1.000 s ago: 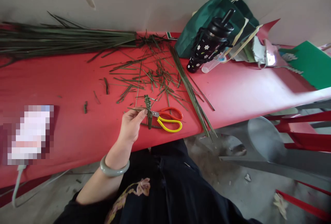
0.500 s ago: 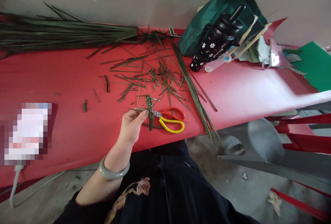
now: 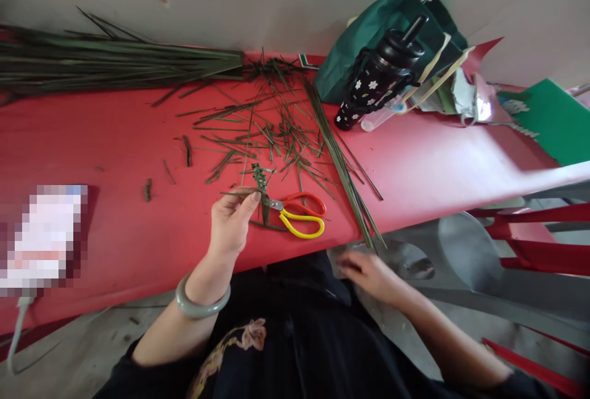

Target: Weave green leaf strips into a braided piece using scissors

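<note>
Head view:
Left hand (image 3: pixel 232 221): fingertips pinched on the woven leaf piece (image 3: pixel 262 193), lifting it just above the desk (image 3: pixel 115 159), likely for steadiness.
Right hand (image 3: pixel 369 273): blurred, below the desk edge, holding nothing I can see; fingers loosely spread.
Scissors (image 3: pixel 297 214): flat beside the woven piece, within easy reach.
Leaf strips (image 3: pixel 343 168): long bundle overhanging the edge; cut scraps (image 3: pixel 271 134) behind.

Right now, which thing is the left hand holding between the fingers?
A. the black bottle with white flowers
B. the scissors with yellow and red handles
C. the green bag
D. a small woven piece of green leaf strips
D: the left hand pinches the small woven leaf piece, while the scissors lie untouched beside it on the red table.
</note>
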The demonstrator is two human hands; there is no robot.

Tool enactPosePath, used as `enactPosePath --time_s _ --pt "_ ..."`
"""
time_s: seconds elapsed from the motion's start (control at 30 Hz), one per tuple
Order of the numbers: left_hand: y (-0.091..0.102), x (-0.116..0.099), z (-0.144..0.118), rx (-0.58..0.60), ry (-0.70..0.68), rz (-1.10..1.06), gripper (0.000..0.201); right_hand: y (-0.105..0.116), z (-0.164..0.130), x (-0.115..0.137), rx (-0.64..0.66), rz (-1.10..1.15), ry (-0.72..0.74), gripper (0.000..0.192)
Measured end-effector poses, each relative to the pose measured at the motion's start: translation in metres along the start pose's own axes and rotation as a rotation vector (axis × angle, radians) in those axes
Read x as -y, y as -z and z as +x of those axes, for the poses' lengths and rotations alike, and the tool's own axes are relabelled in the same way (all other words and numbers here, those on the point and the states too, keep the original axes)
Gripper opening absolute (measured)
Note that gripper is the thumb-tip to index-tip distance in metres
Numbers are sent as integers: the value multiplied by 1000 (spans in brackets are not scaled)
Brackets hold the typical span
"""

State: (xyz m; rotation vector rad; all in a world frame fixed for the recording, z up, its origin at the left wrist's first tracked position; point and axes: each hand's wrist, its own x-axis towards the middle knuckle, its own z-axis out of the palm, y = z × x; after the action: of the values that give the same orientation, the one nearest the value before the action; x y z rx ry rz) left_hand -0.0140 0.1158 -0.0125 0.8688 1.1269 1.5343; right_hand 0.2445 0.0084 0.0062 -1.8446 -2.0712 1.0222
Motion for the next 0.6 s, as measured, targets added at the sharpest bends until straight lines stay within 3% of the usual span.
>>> enactPosePath --time_s 0.03,0.13,0.27,0.43,0.6 --pt "-3 -2 1 -13 -47 32 18 7 18 11 -8 51 39 12" --pt "-12 -11 5 -18 -184 162 16 22 73 59 -226 181 177 19" --pt "-20 -20 18 -14 -298 331 15 23 127 110 -294 301 288 29" --pt "-29 -22 45 16 -316 414 15 21 163 118 -404 261 297 24" --pt "-38 -16 65 117 -310 380 11 28 187 111 -339 239 225 14"
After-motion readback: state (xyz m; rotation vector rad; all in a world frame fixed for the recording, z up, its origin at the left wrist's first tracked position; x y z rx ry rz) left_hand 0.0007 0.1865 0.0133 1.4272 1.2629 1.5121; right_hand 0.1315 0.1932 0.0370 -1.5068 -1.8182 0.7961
